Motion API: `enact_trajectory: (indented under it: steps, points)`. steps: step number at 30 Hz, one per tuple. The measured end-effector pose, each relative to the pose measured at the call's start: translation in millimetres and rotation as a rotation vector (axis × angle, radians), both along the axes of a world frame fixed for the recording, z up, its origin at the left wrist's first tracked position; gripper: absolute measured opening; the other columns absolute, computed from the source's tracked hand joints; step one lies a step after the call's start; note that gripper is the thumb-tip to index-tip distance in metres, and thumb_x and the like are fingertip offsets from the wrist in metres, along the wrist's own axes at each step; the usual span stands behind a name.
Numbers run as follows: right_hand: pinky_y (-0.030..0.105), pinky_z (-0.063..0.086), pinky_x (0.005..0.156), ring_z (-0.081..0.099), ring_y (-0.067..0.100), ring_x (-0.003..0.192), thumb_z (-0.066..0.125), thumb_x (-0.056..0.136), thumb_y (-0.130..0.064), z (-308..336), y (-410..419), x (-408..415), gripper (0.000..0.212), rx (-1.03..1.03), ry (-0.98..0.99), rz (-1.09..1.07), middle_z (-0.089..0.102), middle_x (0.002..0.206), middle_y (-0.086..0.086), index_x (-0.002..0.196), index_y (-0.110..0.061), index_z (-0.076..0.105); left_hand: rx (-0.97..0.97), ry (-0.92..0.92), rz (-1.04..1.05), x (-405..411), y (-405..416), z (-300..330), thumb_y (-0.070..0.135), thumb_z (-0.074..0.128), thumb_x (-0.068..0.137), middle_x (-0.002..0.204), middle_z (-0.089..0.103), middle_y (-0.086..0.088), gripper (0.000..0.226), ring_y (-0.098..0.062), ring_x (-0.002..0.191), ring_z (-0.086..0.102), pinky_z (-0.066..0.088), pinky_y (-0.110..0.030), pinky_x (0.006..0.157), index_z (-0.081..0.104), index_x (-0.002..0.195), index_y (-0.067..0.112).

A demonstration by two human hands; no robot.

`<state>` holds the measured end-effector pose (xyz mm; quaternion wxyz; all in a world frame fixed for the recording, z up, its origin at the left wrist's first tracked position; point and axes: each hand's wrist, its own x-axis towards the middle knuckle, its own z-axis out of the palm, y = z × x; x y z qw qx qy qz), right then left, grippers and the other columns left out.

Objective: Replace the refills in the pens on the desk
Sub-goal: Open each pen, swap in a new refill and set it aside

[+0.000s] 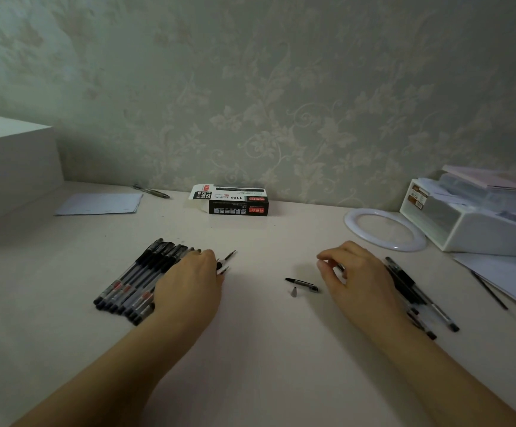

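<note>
Left hand (188, 280) lies flat on a row of pens (136, 280), fingers straight | right hand (358, 277) pinches a small pen part | loose cap (302, 285) on worktop (250, 349) between hands

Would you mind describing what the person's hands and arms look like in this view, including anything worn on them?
Both arms are bare as far as the frame shows: no sleeves, gloves or watch. The left hand and right hand show no rings or bracelets that I can make out. The fingernails look short; in this dim light I cannot tell if they are painted.
</note>
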<state>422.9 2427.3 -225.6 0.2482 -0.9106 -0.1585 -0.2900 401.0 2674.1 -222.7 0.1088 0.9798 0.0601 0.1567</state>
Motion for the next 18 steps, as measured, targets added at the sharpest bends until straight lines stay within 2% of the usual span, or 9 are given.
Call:
enact_trajectory:
  steps: [3,7,9,12,15,18]
  points:
    - [0.036,0.052,0.073,0.058,0.014,0.079,0.064,0.093,-0.022,0,2,-2,0.013,0.002,0.014,0.01,0.064,0.09,-0.008,0.099,-0.019,0.074,0.023,-0.015,0.006,1,1,-2,0.032,0.043,0.099,0.101,0.057,0.0,0.02,-0.021,0.09,0.057,0.037,-0.03,0.063,0.037,0.084,0.02]
    - [0.028,0.05,0.068,0.055,0.009,0.071,0.065,0.092,-0.02,4,7,-7,0.011,0.057,0.011,0.035,0.063,0.087,-0.012,0.098,-0.019,0.074,0.027,-0.084,0.0,1,-2,3,0.03,0.041,0.1,0.099,0.056,0.0,0.018,-0.015,0.074,0.046,0.035,-0.029,0.059,0.034,0.086,0.021]
    - [0.022,0.05,0.066,0.058,0.011,0.068,0.069,0.089,-0.021,8,13,-10,0.007,0.218,0.053,0.07,0.067,0.082,-0.013,0.093,-0.021,0.075,-0.04,-0.227,-0.081,-2,-6,12,0.035,0.041,0.099,0.09,0.054,0.004,0.019,-0.014,0.069,0.044,0.034,-0.029,0.057,0.034,0.088,0.022]
    - [0.017,0.053,0.064,0.066,0.007,0.067,0.076,0.083,-0.018,13,30,-19,0.008,0.591,0.368,0.254,0.074,0.079,-0.004,0.09,-0.021,0.076,-0.293,-0.384,-0.409,-11,-22,20,0.034,0.047,0.097,0.08,0.057,0.008,0.014,-0.014,0.066,0.053,0.041,-0.032,0.058,0.044,0.092,0.021]
    - [0.019,0.053,0.064,0.066,0.01,0.066,0.077,0.08,-0.014,8,43,-27,0.012,0.65,0.601,0.475,0.075,0.076,0.003,0.091,-0.017,0.076,-0.495,-0.341,-0.652,-22,-39,20,0.026,0.051,0.097,0.073,0.059,0.008,0.007,-0.006,0.063,0.055,0.042,-0.02,0.055,0.046,0.093,0.023]
    - [0.02,0.054,0.065,0.068,0.013,0.067,0.071,0.086,-0.012,5,43,-29,0.007,0.673,0.674,0.578,0.076,0.078,0.004,0.09,-0.014,0.077,-0.542,-0.331,-0.708,-23,-45,16,0.022,0.05,0.097,0.072,0.058,0.008,0.007,-0.008,0.063,0.056,0.045,-0.025,0.054,0.045,0.093,0.023]
